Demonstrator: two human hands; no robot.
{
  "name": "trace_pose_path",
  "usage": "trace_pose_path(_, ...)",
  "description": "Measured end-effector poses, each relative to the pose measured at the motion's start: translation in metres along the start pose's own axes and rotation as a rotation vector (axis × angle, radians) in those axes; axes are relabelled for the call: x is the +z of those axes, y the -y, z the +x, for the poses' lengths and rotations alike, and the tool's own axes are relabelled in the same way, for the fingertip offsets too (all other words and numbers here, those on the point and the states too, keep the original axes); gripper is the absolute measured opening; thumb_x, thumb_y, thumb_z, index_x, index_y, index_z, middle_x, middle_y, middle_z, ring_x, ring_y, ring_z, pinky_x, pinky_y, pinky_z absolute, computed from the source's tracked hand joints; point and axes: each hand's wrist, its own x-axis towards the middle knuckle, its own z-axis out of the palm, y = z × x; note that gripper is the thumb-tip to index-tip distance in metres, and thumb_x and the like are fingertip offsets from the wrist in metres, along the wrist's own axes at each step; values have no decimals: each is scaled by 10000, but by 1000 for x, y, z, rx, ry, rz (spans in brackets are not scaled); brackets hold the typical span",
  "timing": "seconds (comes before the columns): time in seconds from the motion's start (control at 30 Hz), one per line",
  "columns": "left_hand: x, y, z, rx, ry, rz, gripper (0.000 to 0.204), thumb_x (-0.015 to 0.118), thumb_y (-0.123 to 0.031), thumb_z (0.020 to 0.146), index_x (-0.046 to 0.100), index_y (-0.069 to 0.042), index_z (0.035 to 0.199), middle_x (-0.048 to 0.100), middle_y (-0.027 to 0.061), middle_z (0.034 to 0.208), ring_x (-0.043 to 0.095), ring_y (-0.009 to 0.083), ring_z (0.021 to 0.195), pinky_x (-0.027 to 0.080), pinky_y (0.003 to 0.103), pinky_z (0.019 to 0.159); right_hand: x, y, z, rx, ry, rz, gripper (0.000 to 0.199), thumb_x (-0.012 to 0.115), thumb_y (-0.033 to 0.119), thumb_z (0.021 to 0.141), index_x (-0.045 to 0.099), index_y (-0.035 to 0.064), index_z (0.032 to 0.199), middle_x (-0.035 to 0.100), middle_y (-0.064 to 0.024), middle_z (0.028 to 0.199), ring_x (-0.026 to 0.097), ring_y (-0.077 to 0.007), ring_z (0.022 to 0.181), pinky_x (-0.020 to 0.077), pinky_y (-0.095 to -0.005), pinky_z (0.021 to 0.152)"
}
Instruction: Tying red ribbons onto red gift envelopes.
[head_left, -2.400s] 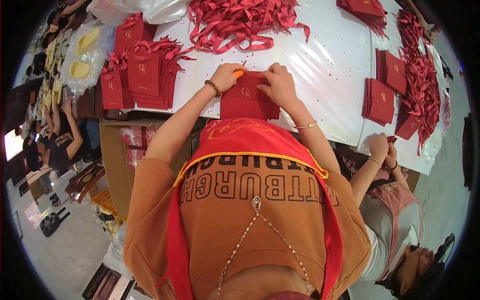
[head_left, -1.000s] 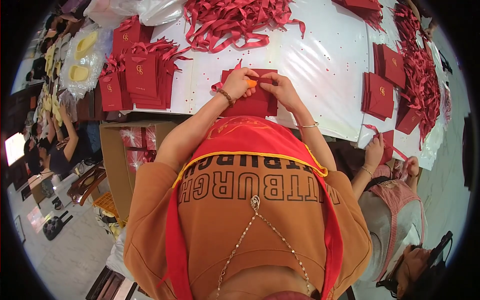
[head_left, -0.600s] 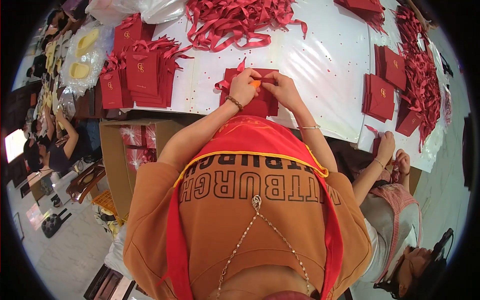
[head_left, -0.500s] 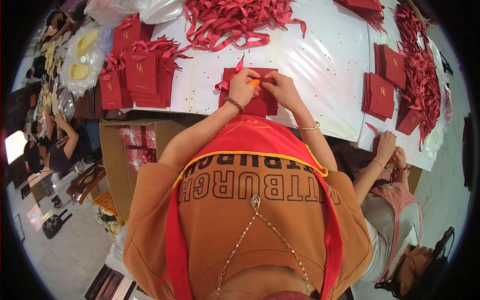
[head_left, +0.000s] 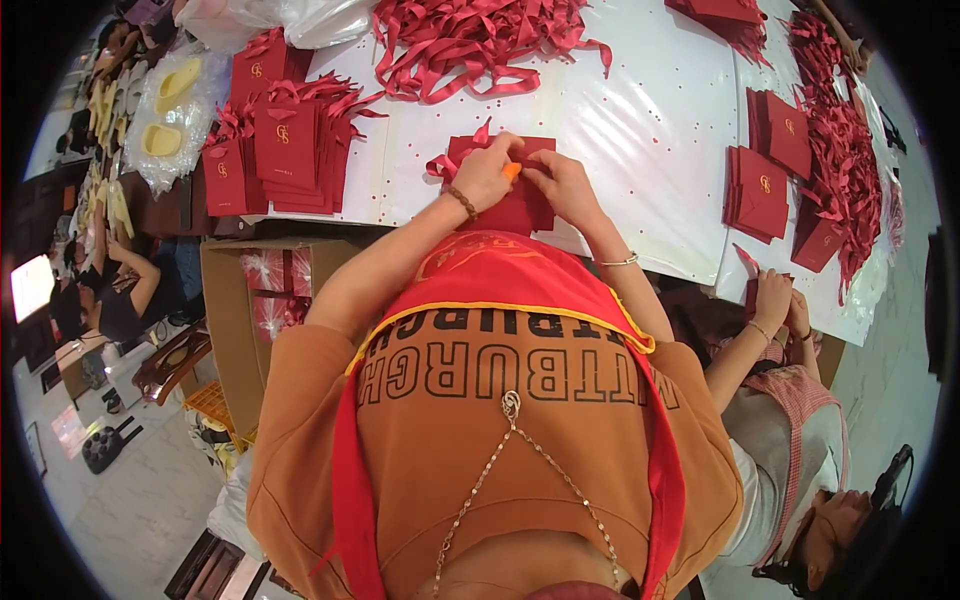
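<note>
A dark red paper gift bag (head_left: 516, 214) lies flat on the white table just in front of me, with both hands over it. My left hand (head_left: 485, 177) is closed near its top, with a small orange object (head_left: 512, 171) showing at the fingertips; its kind is unclear. A red satin ribbon (head_left: 439, 167) curls out beside that hand, and an end stands up above it. Close by on the right, my right hand (head_left: 566, 190) pinches at the ribbon over the bag. Fingers partly hide the ribbon between the two hands.
Stacked red bags (head_left: 288, 150) with ribbons stand at the left. Loose red ribbons (head_left: 480, 45) heap at the back. More bags (head_left: 757, 195) and a ribbon pile (head_left: 835, 150) lie right, near a co-worker's hands (head_left: 778, 302). An open cardboard box (head_left: 225, 320) sits below the table's left edge.
My left hand has turned slightly over the bag, and the ribbon beside it has shifted a little left. The right hand stays almost in place.
</note>
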Motion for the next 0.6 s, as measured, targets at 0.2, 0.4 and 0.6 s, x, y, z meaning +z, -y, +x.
trace_pose_path(0.2,-42,-24,19,206,155,713,272,485,-328,807,636,-103,822,621,133,774,594,308,702,460,404,623,13,-6,-1,-235,-107,-99,158,583,68,758,580,17,907,592,-157,847,575,-332,764,462,-376,660)
trace_pose_path(0.4,-58,-24,60,-4,695,364,264,572,-242,674,647,0,752,560,60,563,481,122,527,392,272,508,12,6,0,-305,-59,-133,142,583,81,759,567,14,883,573,-151,808,562,-339,733,457,-387,624)
trace_pose_path(0.6,-42,-9,59,71,403,444,243,577,-230,658,659,-28,766,615,113,653,566,188,597,431,309,558,13,0,2,-302,-82,-186,142,577,81,763,566,23,892,574,-150,808,564,-332,735,456,-386,625)
